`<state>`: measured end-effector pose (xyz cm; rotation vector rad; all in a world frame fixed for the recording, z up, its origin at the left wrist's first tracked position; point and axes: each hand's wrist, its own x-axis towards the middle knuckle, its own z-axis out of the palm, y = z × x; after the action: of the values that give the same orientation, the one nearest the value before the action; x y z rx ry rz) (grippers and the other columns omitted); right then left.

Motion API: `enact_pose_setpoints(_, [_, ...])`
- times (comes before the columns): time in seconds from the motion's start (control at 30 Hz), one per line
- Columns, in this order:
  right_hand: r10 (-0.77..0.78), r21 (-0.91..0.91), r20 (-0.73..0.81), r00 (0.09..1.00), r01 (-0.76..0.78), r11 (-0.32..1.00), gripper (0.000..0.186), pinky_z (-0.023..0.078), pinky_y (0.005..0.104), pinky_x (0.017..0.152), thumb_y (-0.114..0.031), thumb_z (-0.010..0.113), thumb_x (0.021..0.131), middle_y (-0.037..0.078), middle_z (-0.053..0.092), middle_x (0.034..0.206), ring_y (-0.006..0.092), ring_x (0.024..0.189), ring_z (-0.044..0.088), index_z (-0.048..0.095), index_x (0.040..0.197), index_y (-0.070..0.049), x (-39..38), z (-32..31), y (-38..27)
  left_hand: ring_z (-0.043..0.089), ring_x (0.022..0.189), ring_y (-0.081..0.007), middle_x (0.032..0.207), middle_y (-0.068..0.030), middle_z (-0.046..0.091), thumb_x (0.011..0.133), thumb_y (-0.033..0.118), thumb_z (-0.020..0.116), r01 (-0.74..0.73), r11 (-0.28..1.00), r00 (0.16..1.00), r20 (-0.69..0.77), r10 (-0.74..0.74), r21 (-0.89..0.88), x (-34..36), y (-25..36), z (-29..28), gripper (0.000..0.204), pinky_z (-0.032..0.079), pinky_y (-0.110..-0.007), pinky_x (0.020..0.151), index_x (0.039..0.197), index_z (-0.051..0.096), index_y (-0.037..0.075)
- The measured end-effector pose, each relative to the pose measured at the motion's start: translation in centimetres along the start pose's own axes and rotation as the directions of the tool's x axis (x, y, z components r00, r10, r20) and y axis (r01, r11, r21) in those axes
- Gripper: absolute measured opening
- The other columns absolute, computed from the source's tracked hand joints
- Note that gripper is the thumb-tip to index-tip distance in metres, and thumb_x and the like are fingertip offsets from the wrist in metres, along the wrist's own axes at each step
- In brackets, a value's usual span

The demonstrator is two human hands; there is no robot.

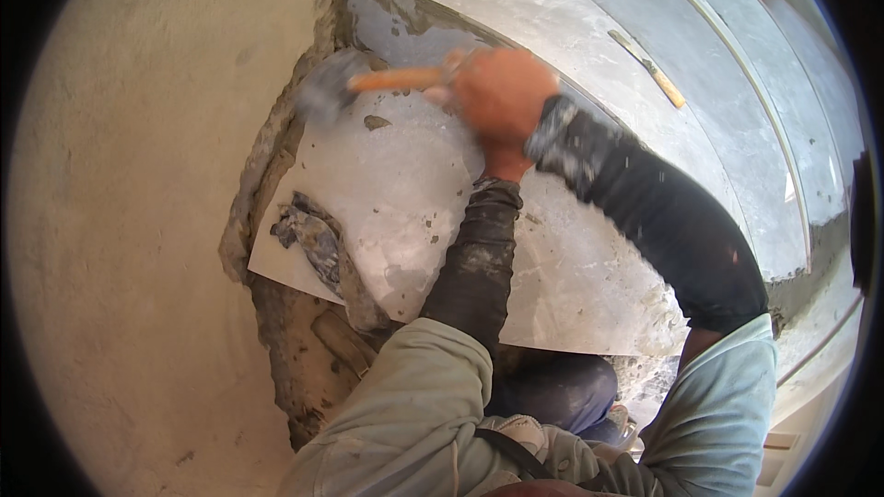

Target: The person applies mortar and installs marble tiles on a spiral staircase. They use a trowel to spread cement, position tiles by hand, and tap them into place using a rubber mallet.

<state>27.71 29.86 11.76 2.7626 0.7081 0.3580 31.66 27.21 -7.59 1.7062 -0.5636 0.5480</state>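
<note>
Both my hands come together above a pale stone slab [387,175], around the orange wooden handle [396,79] of a mallet. Its dark grey head [330,87] is smeared by motion near the slab's far left edge, beside the wall. My right hand [516,87] is closed round the handle's end and covers most of my left hand [502,143]. The left fingers are largely hidden and blurred, though they seem wrapped on the handle too. Small mortar crumbs lie on the slab. Towards its left corner rests a crumpled dark bag or rag [318,244] beside a greyish, elongated lump [364,294].
A plastered wall [157,175] with a rough broken edge runs along the left. A wet grey strip [405,28] lies at the slab's far end. To the right are long grey slabs [727,120], with a wooden-handled tool [665,86] on them. My bent knee [562,391] is close to the near edge.
</note>
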Motion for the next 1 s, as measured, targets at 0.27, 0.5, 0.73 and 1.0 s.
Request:
enact_pose_setpoints(0.27, [0.095, -0.083, 0.063, 0.993, -0.090, 0.992, 0.053, 0.055, 0.0430, 0.059, -0.055, 0.045, 0.099, 0.012, 0.068, 0.079, 0.0305, 0.068, 0.069, 0.062, 0.103, -0.005, 2.2, -0.2, 1.1, 0.031, 0.140, -0.0396, 0.152, -0.0231, 0.035, 0.081, 0.040, 0.075, 0.036, 0.999, 0.997, 0.068, -0.034, -0.018, 0.7, -1.3, -1.5, 0.087, 0.022, -0.052, 0.115, 0.149, 0.032, 0.004])
enact_pose_setpoints(0.5, [-0.156, 0.113, -0.049, 0.987, 0.161, 0.981, 0.055, 0.056, 0.0420, 0.062, -0.056, 0.045, 0.099, 0.012, 0.069, 0.080, 0.0302, 0.073, 0.070, 0.063, 0.104, -0.004, 0.9, 0.4, -0.1, 0.028, 0.142, -0.0407, 0.153, -0.0252, 0.033, 0.079, 0.041, 0.078, 0.059, 0.998, 0.996, 0.074, -0.057, -0.032, 0.5, -1.5, -2.3, 0.094, 0.021, -0.054, 0.116, 0.149, 0.030, 0.002])
enact_pose_setpoints(0.73, [-0.044, 0.084, -0.043, 0.998, 0.047, 0.995, 0.055, 0.052, 0.0410, 0.055, -0.057, 0.048, 0.097, 0.014, 0.065, 0.080, 0.0289, 0.064, 0.065, 0.061, 0.098, -0.003, -2.7, -1.3, -2.1, 0.016, 0.148, -0.0421, 0.158, -0.0274, 0.021, 0.074, 0.046, 0.082, 0.181, 0.979, 0.959, -0.203, -0.197, -0.096, 1.6, 4.2, -4.6, 0.112, 0.014, -0.056, 0.119, 0.154, 0.018, -0.001])
enact_pose_setpoints(1.0, [0.227, 0.239, -0.178, 0.958, -0.182, 0.954, 0.054, 0.045, 0.0394, 0.050, -0.057, 0.072, 0.081, 0.011, 0.054, 0.065, 0.0296, 0.054, 0.056, 0.060, 0.081, -0.003, -23.5, -6.6, -0.6, -0.008, 0.151, -0.0436, 0.162, -0.0301, -0.004, 0.083, 0.053, 0.073, 0.257, 0.962, 0.946, -0.182, -0.269, -0.089, 2.4, 3.1, -3.6, 0.119, 0.001, -0.054, 0.122, 0.156, -0.002, -0.003])
